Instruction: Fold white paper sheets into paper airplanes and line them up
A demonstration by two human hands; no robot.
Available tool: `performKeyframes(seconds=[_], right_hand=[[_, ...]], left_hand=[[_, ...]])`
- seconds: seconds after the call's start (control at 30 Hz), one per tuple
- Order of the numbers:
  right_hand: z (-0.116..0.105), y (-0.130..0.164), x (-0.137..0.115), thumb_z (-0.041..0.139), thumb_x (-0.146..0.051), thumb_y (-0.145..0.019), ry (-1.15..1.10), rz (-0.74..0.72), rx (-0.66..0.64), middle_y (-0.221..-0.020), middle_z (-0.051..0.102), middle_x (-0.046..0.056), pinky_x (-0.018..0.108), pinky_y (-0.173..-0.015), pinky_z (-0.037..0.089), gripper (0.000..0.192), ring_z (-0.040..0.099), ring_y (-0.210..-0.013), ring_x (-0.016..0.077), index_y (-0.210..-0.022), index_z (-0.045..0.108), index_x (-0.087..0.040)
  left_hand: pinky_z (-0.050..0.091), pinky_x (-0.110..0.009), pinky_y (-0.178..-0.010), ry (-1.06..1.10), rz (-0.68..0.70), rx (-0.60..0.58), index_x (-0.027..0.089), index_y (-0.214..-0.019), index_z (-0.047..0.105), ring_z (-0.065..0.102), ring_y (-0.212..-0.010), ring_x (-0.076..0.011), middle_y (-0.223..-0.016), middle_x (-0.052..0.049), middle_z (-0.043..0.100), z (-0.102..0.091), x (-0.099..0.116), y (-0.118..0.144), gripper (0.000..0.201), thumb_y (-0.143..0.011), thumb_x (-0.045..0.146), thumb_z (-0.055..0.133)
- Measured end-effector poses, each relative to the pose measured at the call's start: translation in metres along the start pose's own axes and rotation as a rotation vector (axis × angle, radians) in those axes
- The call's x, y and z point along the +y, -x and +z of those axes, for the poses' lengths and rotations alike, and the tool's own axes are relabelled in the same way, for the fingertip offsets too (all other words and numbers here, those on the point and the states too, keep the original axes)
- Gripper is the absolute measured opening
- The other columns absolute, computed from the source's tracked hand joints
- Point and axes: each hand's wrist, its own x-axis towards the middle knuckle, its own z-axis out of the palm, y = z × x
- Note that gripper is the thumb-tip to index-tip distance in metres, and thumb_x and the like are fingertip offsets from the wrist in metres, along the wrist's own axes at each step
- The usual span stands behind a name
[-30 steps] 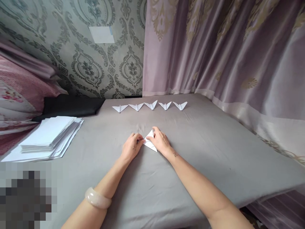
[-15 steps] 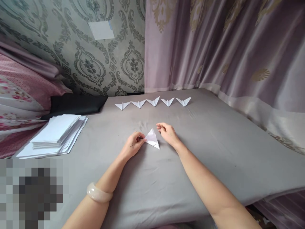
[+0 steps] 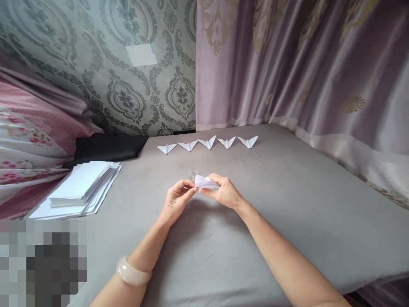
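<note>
Between my hands is a folded piece of white paper (image 3: pixel 206 182), raised a little over the grey cloth. My left hand (image 3: pixel 179 198) pinches its left end between thumb and fingers; a pale bangle (image 3: pixel 133 273) circles that forearm. On the other side, my right hand (image 3: pixel 223 191) grips the paper's right part, thumb in front and fingers behind. The fingers hide some of the folds. Farther back, several folded white paper planes (image 3: pixel 207 142) stand in a row with their wings spread.
A stack of white paper sheets (image 3: pixel 81 183) lies at the left, in front of a folded black cloth (image 3: pixel 108 148). Grey cloth (image 3: pixel 287 204) covers the table. Purple curtains (image 3: pixel 236 64) hang behind and to the right. The lower left corner is pixelated.
My right hand, which was apart from the paper, has closed on its right side. The paper has been lifted and turned, and the view has tipped slightly upward.
</note>
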Motion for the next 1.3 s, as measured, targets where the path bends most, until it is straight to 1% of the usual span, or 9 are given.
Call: performKeyframes(seconds=[0.1, 0.23, 0.3, 0.47, 0.6, 0.7, 0.83, 1.0, 1.3], right_hand=[[0.002, -0.002, 0.006, 0.072, -0.047, -0.072, 0.026, 0.006, 0.049, -0.077, 0.055, -0.001, 0.024, -0.06, 0.036, 0.03, 0.048, -0.067, 0.0111, -0.068, 0.067, -0.018], [-0.001, -0.002, 0.005, 0.072, -0.045, -0.072, 0.009, 0.01, 0.042, -0.079, 0.06, 0.0, 0.026, -0.067, 0.039, 0.026, 0.052, -0.074, 0.0135, -0.07, 0.071, -0.02], [-0.002, -0.001, 0.003, 0.072, -0.045, -0.072, -0.024, 0.025, 0.029, -0.078, 0.059, 0.0, 0.026, -0.067, 0.038, 0.026, 0.051, -0.073, 0.0136, -0.069, 0.072, -0.02], [-0.001, 0.0, 0.0, 0.071, -0.046, -0.071, -0.17, 0.132, -0.015, -0.069, 0.05, -0.003, 0.025, -0.06, 0.033, 0.03, 0.044, -0.065, 0.0108, -0.06, 0.067, -0.018], [0.003, 0.0, 0.002, 0.076, -0.044, -0.065, -0.32, 0.232, 0.011, -0.059, 0.044, -0.005, 0.024, -0.055, 0.03, 0.033, 0.039, -0.058, 0.0089, -0.053, 0.061, -0.017], [0.007, -0.001, 0.005, 0.08, -0.039, -0.059, -0.483, 0.33, 0.081, -0.056, 0.05, -0.005, 0.024, -0.056, 0.034, 0.027, 0.044, -0.056, 0.0092, -0.057, 0.066, -0.016], [0.012, -0.004, 0.008, 0.084, -0.035, -0.052, -0.655, 0.432, 0.195, -0.063, 0.065, 0.0, 0.026, -0.062, 0.041, 0.027, 0.056, -0.061, 0.0126, -0.065, 0.073, -0.014], [0.016, -0.006, 0.013, 0.084, -0.037, -0.052, -0.715, 0.469, 0.243, -0.071, 0.071, 0.004, 0.028, -0.067, 0.046, 0.032, 0.062, -0.065, 0.0161, -0.071, 0.075, -0.015], [0.029, -0.006, 0.009, 0.085, -0.037, -0.05, -0.727, 0.486, 0.301, -0.067, 0.07, 0.003, 0.029, -0.064, 0.046, 0.031, 0.062, -0.062, 0.0166, -0.068, 0.073, -0.015]], left_hand=[[0.043, -0.023, -0.071, -0.016, -0.019, -0.031, 0.017, -0.083, 0.063, 0.054, -0.075, -0.0124, -0.08, -0.001, 0.061, 0.001, 0.001, 0.002, 0.02, -0.077, 0.034, 0.072], [0.042, -0.023, -0.07, -0.041, -0.062, -0.059, 0.017, -0.082, 0.063, 0.054, -0.075, -0.0126, -0.078, -0.001, 0.062, 0.003, 0.004, 0.004, 0.021, -0.076, 0.034, 0.073], [0.041, -0.023, -0.069, -0.046, -0.08, -0.069, 0.016, -0.081, 0.063, 0.053, -0.074, -0.0125, -0.077, -0.001, 0.062, 0.003, 0.006, 0.005, 0.021, -0.076, 0.035, 0.073], [0.038, -0.022, -0.064, -0.029, -0.149, -0.074, 0.016, -0.078, 0.062, 0.051, -0.068, -0.0112, -0.073, 0.001, 0.059, 0.003, 0.009, 0.004, 0.025, -0.073, 0.037, 0.074], [0.037, -0.022, -0.061, 0.01, -0.19, -0.049, 0.016, -0.074, 0.06, 0.047, -0.063, -0.0098, -0.066, 0.002, 0.055, 0.004, 0.009, 0.003, 0.025, -0.071, 0.037, 0.075], [0.037, -0.021, -0.061, 0.052, -0.198, -0.025, 0.017, -0.077, 0.062, 0.047, -0.064, -0.0093, -0.07, 0.002, 0.056, 0.005, 0.008, 0.002, 0.025, -0.07, 0.036, 0.076], [0.037, -0.02, -0.061, 0.047, -0.228, -0.02, 0.018, -0.085, 0.064, 0.05, -0.068, -0.0096, -0.077, 0.001, 0.06, 0.006, 0.006, 0.001, 0.03, -0.07, 0.039, 0.077], [0.036, -0.02, -0.059, 0.057, -0.239, -0.008, 0.015, -0.081, 0.066, 0.049, -0.066, -0.0089, -0.075, 0.0, 0.062, 0.007, 0.002, 0.0, 0.03, -0.067, 0.039, 0.079], [0.036, -0.021, -0.056, 0.089, -0.235, 0.071, 0.015, -0.072, 0.067, 0.048, -0.058, -0.0088, -0.067, 0.0, 0.062, 0.009, 0.003, 0.0, 0.032, -0.065, 0.043, 0.079]])
